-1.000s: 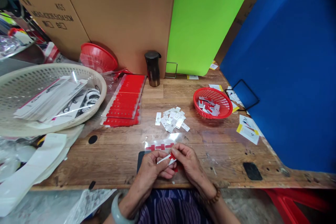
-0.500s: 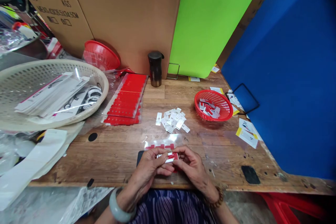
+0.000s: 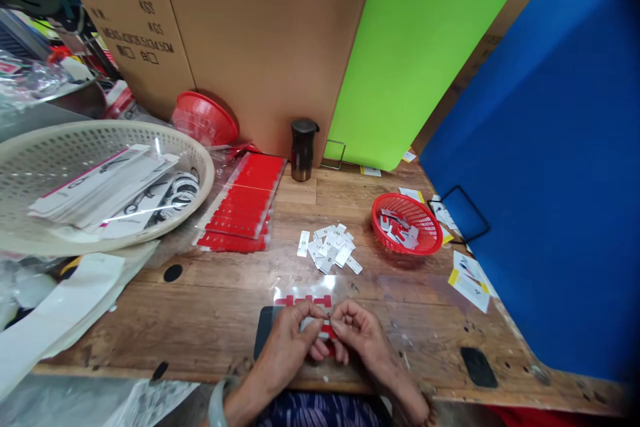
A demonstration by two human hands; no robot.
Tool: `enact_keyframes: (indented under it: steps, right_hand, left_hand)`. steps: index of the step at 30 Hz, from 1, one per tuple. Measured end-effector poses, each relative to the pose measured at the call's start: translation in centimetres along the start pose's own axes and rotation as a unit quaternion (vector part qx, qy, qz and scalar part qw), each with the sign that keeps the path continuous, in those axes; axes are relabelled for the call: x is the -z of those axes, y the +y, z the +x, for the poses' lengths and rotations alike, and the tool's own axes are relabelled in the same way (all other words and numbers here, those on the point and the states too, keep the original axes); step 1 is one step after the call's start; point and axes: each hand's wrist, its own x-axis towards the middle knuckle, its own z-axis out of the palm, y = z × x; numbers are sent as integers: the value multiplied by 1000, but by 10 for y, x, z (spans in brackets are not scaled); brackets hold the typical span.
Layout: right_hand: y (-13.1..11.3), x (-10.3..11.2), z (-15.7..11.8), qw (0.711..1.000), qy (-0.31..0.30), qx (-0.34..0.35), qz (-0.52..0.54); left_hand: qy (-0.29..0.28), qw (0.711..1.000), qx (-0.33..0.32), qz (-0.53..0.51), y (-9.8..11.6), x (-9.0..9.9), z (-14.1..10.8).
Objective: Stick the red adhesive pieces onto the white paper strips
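My left hand [image 3: 291, 343] is closed, thumb and fingers pinching a small white card with red on it [image 3: 324, 329]. At the card's right side, my right hand [image 3: 364, 335] pinches too, thumb against fingertip. My fingers cover much of the card, so its full shape is hidden. Just beyond and beneath my hands lies a clear plastic sheet bearing red tab-shaped stickers [image 3: 303, 300]. A dark flat pad [image 3: 263, 330] shows beside my left hand. Farther off, a loose pile of small white cards [image 3: 331, 247] rests on the wooden table [image 3: 210, 320].
On the right stands a red basket [image 3: 434, 240] holding red-and-white pieces. Red sticker sheets [image 3: 245, 197] lie left of a dark tumbler [image 3: 302, 150]. A large cream basket [image 3: 200, 197] with packaged cards occupies the left. Cardboard, green and blue panels [image 3: 530, 167] border the table.
The view has tilted, so the tabletop sits lower in the picture. My fingers have closed in around the card and cover more of it, with both hands still at it.
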Motion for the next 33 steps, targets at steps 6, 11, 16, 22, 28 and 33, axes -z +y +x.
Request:
enact_keyframes:
  steps: [6,11,16,22,28,33]
  right_hand:
    - [-17,16,5,994,-1,-94,57]
    - [-65,54,16,974,179,65,124]
    - [-76,60,44,954,248,133,105]
    - [-52,19,99,888,118,161,-415]
    - [-55,-7,140,826,64,167,-535]
    - [-57,-6,163,790,44,130,-598]
  left_hand:
    - [-10,998,-48,40,1,4,1]
    - [107,978,-141,108,-5,9,2]
    - [82,948,-215,219,-33,15,2]
    - [69,921,-268,272,-45,19,4]
    - [101,907,-292,287,-42,16,5]
    - [111,908,-282,288,-43,15,6]
